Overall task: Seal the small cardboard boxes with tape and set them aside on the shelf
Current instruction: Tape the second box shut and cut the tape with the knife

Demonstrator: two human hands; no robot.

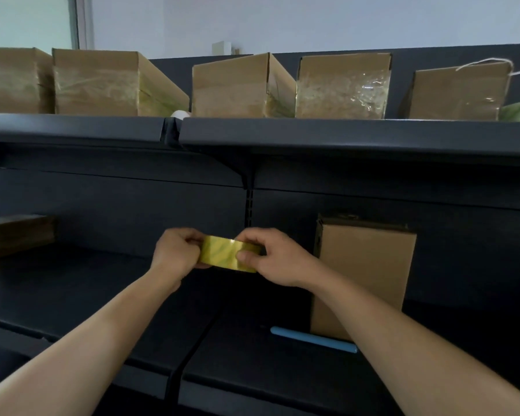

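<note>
A roll of yellowish tape (229,254) is held in mid-air above the dark lower shelf (102,295), gripped between both hands. The left hand (176,256) is closed on its left end, while the fingers (246,256) of the right hand (278,257) are pinched on its right end. An untaped cardboard box (364,277) stands upright on the lower shelf, just to the right of the hands, with a blue tube (312,339) lying at its base. Five taped boxes (234,88) are lined up along the upper shelf (342,136).
</note>
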